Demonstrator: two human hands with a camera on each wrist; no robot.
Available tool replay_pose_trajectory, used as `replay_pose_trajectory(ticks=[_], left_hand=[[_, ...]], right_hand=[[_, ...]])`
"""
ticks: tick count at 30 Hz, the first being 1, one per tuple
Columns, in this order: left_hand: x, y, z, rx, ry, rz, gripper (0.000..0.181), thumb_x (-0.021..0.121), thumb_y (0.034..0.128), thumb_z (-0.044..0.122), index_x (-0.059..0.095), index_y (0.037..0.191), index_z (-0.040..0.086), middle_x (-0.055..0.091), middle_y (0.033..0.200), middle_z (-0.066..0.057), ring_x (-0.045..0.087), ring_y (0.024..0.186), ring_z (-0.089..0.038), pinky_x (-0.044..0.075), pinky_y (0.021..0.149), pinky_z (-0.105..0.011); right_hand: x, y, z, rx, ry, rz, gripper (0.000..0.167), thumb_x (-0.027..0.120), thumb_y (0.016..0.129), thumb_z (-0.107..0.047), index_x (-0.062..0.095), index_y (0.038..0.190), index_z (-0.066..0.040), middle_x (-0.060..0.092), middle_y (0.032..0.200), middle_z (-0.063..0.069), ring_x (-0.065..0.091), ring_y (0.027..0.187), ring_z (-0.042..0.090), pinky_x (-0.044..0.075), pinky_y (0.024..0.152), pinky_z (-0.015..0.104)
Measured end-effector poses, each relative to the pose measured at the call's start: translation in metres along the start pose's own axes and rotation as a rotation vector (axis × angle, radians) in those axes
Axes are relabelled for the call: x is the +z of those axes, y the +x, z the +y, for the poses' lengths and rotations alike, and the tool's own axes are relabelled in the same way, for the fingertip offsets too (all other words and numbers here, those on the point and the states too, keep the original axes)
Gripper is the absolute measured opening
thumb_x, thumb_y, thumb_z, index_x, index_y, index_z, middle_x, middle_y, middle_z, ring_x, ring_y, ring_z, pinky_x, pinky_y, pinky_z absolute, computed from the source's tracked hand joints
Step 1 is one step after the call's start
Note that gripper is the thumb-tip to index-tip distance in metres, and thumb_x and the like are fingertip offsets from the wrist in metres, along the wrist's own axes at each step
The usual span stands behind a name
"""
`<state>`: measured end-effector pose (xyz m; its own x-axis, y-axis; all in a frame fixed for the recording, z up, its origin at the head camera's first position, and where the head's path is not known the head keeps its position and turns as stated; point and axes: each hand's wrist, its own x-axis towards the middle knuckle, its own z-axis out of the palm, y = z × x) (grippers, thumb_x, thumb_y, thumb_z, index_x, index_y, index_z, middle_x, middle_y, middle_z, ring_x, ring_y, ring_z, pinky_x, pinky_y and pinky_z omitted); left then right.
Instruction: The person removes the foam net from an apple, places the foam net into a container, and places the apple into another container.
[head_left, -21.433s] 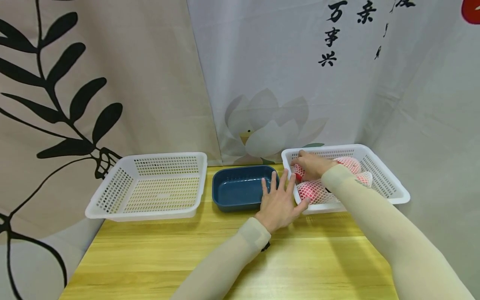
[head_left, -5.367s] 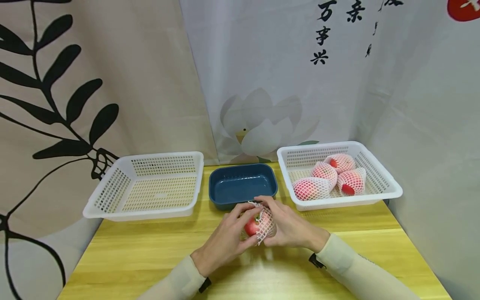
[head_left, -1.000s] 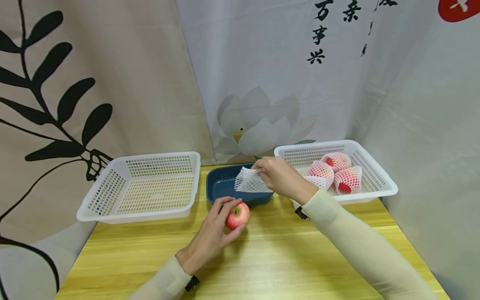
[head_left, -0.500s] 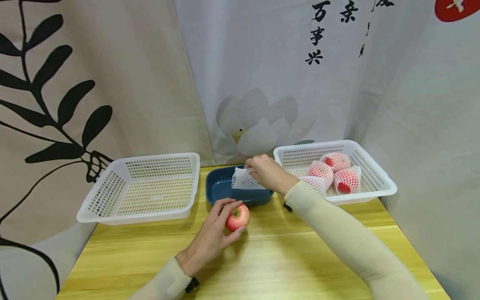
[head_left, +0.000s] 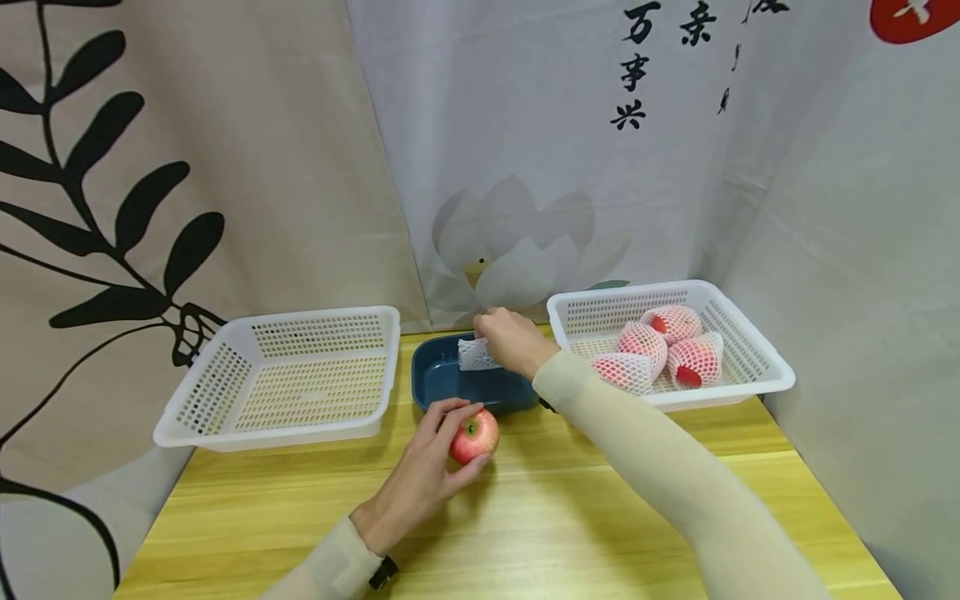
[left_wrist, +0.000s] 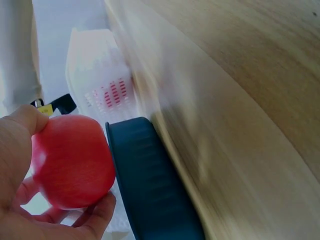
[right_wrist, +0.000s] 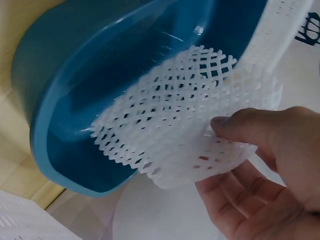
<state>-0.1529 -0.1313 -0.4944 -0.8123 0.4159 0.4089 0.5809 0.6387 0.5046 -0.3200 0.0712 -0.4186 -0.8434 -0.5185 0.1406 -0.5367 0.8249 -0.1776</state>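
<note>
A bare red apple (head_left: 475, 437) is gripped by my left hand (head_left: 423, 471), just in front of the dark blue dish (head_left: 491, 402). The left wrist view shows the same apple (left_wrist: 72, 162) between thumb and curled fingers. Over the dish, my right hand (head_left: 512, 340) pinches a white foam fruit net (head_left: 476, 356). In the right wrist view that net (right_wrist: 172, 117) hangs flattened across the opening of the dish (right_wrist: 75, 80), held between the thumb and the fingers. Several more fruits in foam nets (head_left: 694, 360) lie inside the white basket (head_left: 757, 354) on the right.
A second white perforated basket (head_left: 277, 433) stands on the left, with nothing seen in it. The wooden table (head_left: 570, 533) runs toward the near edge. Behind everything hangs a printed curtain (head_left: 487, 167).
Earlier both hands were at the netted apple; now the net is off it. Over the last second my right hand has moved the net left over the dish. My left hand has stayed put.
</note>
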Motion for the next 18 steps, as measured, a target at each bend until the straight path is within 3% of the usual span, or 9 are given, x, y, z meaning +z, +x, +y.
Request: replay_pose_trajectory(ticks=[5, 13, 17, 18], left_hand=[[0.0, -0.001, 0.0, -0.007, -0.001, -0.002, 0.074, 0.097, 0.0999, 0.029, 0.062, 0.164, 0.016, 0.057, 0.16, -0.012, 0.067, 0.137, -0.027, 0.071, 0.105, -0.039], [0.002, -0.001, -0.002, 0.014, -0.004, 0.007, 0.074, 0.096, 0.1002, 0.029, 0.062, 0.164, 0.013, 0.057, 0.16, -0.014, 0.069, 0.136, -0.029, 0.071, 0.106, -0.04], [0.003, -0.001, -0.002, 0.003, -0.016, -0.001, 0.074, 0.097, 0.0999, 0.028, 0.062, 0.164, 0.014, 0.056, 0.16, -0.014, 0.068, 0.137, -0.029, 0.07, 0.107, -0.041], [0.003, -0.001, -0.002, 0.001, -0.015, -0.003, 0.074, 0.097, 0.0998, 0.028, 0.062, 0.164, 0.014, 0.056, 0.16, -0.014, 0.068, 0.137, -0.029, 0.07, 0.107, -0.042]], right_hand=[[0.011, 0.006, 0.0, -0.022, -0.043, -0.047, 0.021, 0.07, 0.114, -0.001, 0.083, 0.129, -0.008, 0.08, 0.128, 0.014, 0.08, 0.117, 0.032, 0.072, 0.098, 0.047], [0.018, 0.0, -0.001, -0.023, 0.029, -0.254, 0.028, 0.081, 0.108, -0.004, 0.085, 0.135, -0.009, 0.084, 0.138, 0.012, 0.081, 0.126, 0.031, 0.07, 0.109, 0.048], [0.017, -0.002, 0.0, -0.032, 0.067, -0.313, 0.031, 0.078, 0.109, -0.003, 0.083, 0.138, -0.008, 0.082, 0.143, 0.013, 0.079, 0.131, 0.031, 0.067, 0.114, 0.049], [0.027, 0.001, 0.008, -0.048, 0.069, -0.317, 0.03, 0.078, 0.109, -0.006, 0.084, 0.138, -0.009, 0.083, 0.143, 0.011, 0.079, 0.131, 0.029, 0.067, 0.114, 0.047]])
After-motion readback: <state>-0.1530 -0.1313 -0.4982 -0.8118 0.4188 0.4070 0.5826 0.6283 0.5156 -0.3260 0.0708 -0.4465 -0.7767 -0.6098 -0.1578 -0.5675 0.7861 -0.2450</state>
